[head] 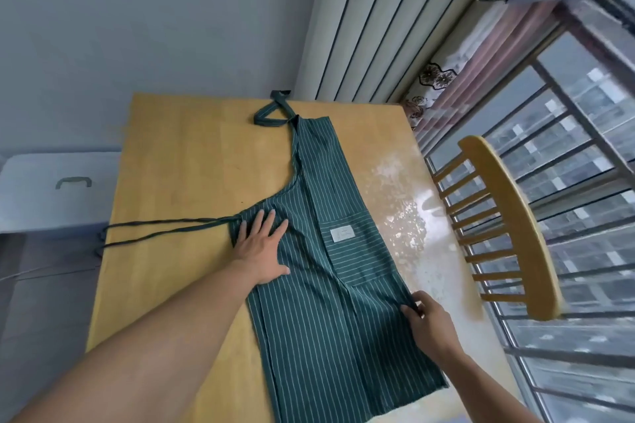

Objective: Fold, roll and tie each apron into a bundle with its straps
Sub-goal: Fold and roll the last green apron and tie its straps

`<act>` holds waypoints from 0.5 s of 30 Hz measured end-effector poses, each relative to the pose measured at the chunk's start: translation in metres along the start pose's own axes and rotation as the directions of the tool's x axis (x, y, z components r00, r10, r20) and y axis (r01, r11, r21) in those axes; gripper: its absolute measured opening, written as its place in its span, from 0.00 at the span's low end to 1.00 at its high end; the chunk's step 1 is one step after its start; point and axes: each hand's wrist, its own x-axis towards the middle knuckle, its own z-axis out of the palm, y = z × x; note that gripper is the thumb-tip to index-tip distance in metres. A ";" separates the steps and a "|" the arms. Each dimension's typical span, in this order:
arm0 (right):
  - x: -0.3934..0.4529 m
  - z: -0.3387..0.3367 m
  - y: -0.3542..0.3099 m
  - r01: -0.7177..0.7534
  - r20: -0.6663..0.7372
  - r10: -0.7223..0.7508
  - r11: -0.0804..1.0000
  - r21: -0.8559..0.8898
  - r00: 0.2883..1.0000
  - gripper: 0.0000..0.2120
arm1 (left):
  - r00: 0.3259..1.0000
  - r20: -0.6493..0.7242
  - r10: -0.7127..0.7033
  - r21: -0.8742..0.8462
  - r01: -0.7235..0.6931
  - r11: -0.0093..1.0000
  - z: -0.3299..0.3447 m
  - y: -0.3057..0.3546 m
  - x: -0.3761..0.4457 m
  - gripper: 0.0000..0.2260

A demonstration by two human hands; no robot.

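1. Left hand (263, 247) – flat, fingers spread, pressing the apron (330, 251) near its waist straps (165, 228), likely to anchor it.
2. Right hand (427, 321) pinches the apron's right edge – probably tensioning the fold.
3. Apron lies lengthwise on the wooden table (178, 154); neck loop (273, 112) at far end.

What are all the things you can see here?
apron: one, dark green with thin white stripes, folded lengthwise on the table
waist straps: two, dark green, trailing left to the table edge
neck strap: one, dark green, at the table's far edge
label: one, white, on the apron pocket
table: one, light wood
chair: one, light wood, right of the table
box: one, pale blue with a handle, left
window: one, barred, right
left hand: flat, pressing the apron
right hand: pinching the apron's right edge
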 end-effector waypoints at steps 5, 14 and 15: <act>-0.026 -0.014 -0.014 0.140 0.104 -0.169 0.960 0.241 0.980 0.16 | 0.965 0.011 0.261 0.084 -0.261 0.962 0.010 0.036 -0.009 0.39; -0.075 0.023 -0.068 0.500 0.214 -0.513 0.858 0.116 0.831 0.24 | 0.984 -0.035 0.173 0.033 -0.172 0.984 0.039 0.028 -0.039 0.41; -0.082 0.030 -0.074 0.542 0.239 -0.548 0.835 0.096 0.802 0.24 | 0.989 -0.012 0.149 0.068 -0.148 0.987 0.041 0.025 -0.042 0.40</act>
